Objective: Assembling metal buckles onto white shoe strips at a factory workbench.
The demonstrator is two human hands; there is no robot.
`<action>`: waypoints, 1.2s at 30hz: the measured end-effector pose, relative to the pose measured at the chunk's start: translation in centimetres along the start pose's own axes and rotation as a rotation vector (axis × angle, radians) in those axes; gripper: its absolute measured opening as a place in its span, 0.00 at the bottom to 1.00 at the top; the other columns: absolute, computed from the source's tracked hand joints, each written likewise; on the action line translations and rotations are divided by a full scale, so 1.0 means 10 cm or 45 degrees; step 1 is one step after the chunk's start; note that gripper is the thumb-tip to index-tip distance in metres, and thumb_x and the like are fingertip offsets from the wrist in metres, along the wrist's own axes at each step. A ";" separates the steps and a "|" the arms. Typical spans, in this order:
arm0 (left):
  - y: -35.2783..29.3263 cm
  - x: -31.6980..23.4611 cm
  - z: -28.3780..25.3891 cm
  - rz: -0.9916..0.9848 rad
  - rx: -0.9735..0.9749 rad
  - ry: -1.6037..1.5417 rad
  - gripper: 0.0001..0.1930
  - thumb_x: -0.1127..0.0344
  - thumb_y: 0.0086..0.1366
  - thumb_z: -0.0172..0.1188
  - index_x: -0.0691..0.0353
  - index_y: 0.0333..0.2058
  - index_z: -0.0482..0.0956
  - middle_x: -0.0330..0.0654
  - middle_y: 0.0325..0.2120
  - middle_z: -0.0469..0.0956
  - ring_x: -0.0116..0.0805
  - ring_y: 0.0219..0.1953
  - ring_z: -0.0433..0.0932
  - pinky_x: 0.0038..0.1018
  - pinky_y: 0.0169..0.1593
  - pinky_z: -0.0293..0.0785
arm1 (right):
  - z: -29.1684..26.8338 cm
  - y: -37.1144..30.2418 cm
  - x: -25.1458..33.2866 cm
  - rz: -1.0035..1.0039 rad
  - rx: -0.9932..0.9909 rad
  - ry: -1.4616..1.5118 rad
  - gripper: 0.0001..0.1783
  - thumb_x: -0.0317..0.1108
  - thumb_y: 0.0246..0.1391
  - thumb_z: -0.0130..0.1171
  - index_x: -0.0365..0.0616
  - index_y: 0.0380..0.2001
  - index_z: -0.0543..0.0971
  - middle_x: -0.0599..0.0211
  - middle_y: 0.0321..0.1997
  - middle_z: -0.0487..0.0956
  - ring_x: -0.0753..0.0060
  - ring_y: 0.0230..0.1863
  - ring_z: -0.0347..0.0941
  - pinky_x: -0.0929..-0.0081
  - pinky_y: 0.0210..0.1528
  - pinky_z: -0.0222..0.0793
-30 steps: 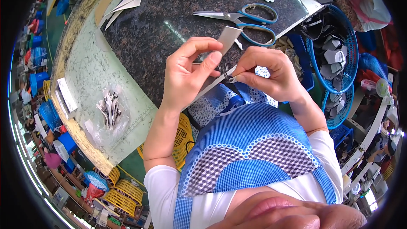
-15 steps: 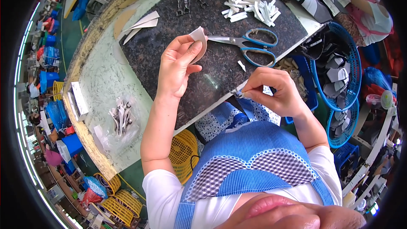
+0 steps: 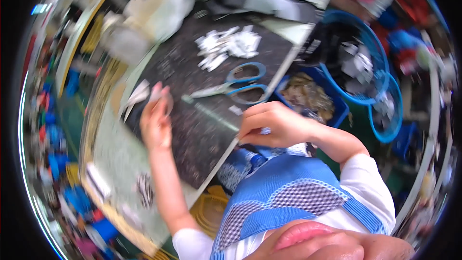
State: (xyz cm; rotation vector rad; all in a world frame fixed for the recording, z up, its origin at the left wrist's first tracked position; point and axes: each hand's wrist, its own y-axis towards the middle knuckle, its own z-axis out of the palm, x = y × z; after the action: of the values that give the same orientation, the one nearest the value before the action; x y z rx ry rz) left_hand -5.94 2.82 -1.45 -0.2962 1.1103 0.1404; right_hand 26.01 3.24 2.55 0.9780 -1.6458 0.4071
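My left hand (image 3: 158, 123) is raised over the left part of the dark stone slab (image 3: 192, 156), blurred by motion. A pale curved piece (image 3: 169, 104) shows faintly at its fingers, which seem closed on it. My right hand (image 3: 269, 124) is at the slab's near edge, thumb and fingers pinched together; what they hold is hidden. Scissors with blue-rimmed handles (image 3: 226, 87) lie on the slab between the hands, blades pointing left. Beyond them is a pile of short white strips (image 3: 228, 46). A small white scrap (image 3: 235, 110) lies near my right hand.
Pale pointed pieces (image 3: 138, 94) lie beyond my left hand. A bundle of thin pieces (image 3: 145, 190) rests on the pale tabletop (image 3: 115, 159). To the right stand a blue bin of scraps (image 3: 340, 110) and blue baskets (image 3: 380, 94). Grey sheets (image 3: 279, 6) lie at the back.
The whole view has shifted and blurred. My left hand has moved left and away from the scissors' tips. My right hand stays pinched near the slab's edge.
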 end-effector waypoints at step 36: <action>-0.79 0.45 1.24 -0.265 0.540 0.169 0.12 0.68 0.71 0.55 0.71 0.47 0.76 0.44 0.38 0.82 0.28 0.38 0.83 0.22 0.45 0.80 | -0.03 -0.06 -0.19 0.045 -0.588 -0.233 0.05 0.22 0.53 0.64 0.36 0.34 0.81 0.67 0.29 0.80 0.81 0.28 0.78 0.84 0.29 0.72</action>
State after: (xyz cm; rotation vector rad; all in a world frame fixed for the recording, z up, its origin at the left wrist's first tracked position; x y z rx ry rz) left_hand 8.77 -1.05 0.90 -0.0397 1.2028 -0.3013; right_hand 26.78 3.82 0.78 0.6524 -1.8155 -0.0468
